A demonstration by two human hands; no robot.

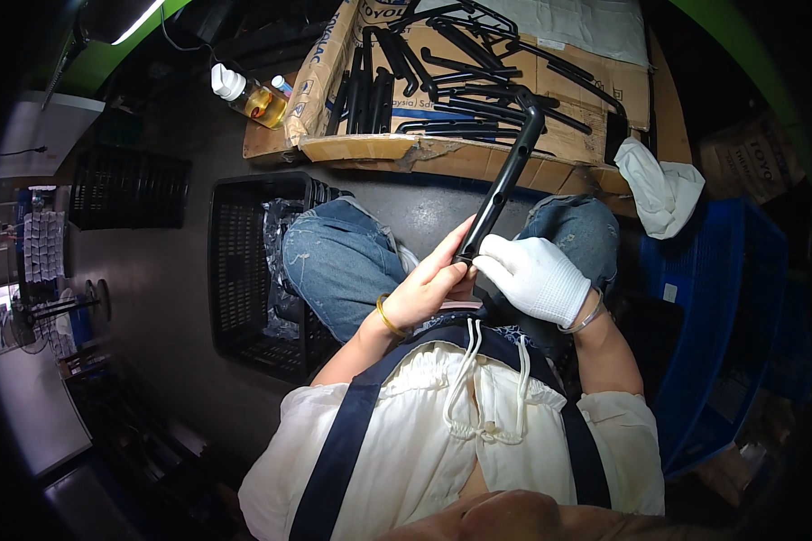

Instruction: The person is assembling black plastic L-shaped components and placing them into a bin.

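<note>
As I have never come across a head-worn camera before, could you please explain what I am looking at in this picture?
There is no machine here: a person works with their own two hands. The single picture comes from a wide fisheye camera on the person's head, looking down, so straight edges bend near the rim.

The bare left hand holds the lower end of a long black part, whose bent upper end reaches over the cardboard tray. The right hand, in a white glove, has its fingers at that same lower end; exactly what they do there is hidden.

More black parts lie in the tray, with a bottle beside it. A black basket stands to the person's left.
</note>
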